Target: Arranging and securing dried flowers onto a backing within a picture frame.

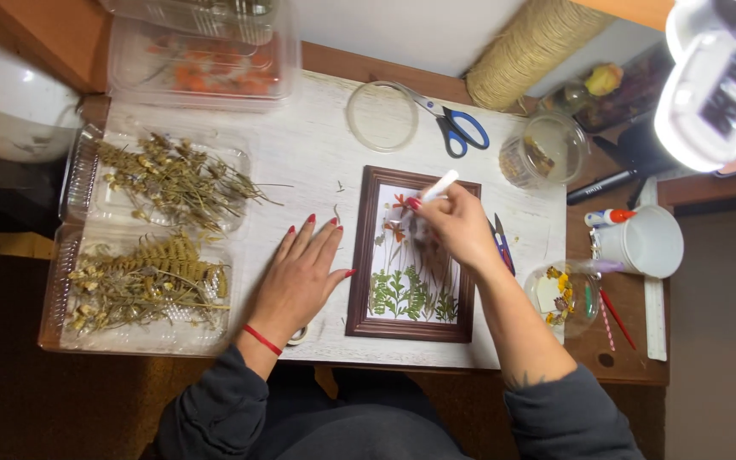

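- White-painted wooden board (300,153) fills the middle of the frame and carries nearly everything else.
- Clear plastic trays (87,255) of dried stems and seed heads lie at the left edge, two side by side, with a lidded clear box (206,64) of orange petals at upper left.
- Dark brown picture frame (359,264) sits at centre, upright to the viewer, holding pressed green ferns along its bottom and small orange flowers (396,223) near its top.
- Left hand (300,277) lies flat on the board just beside the frame's left edge, fingers spread and straight, gripping nothing; the thumb tip reaches the frame's wood.
- Right hand (457,226) hovers over the upper right of the frame, fingers pinched closed around a thin white stick (439,186), which slants up and to the right out of the fingertips; its lower end is hidden by the fingers, above the orange flowers.
- Blue-handled scissors (457,128) rest at upper centre beside a round clear lid (381,115).
- Small glass bowl (560,294) of yellow blossoms stands right of the frame.
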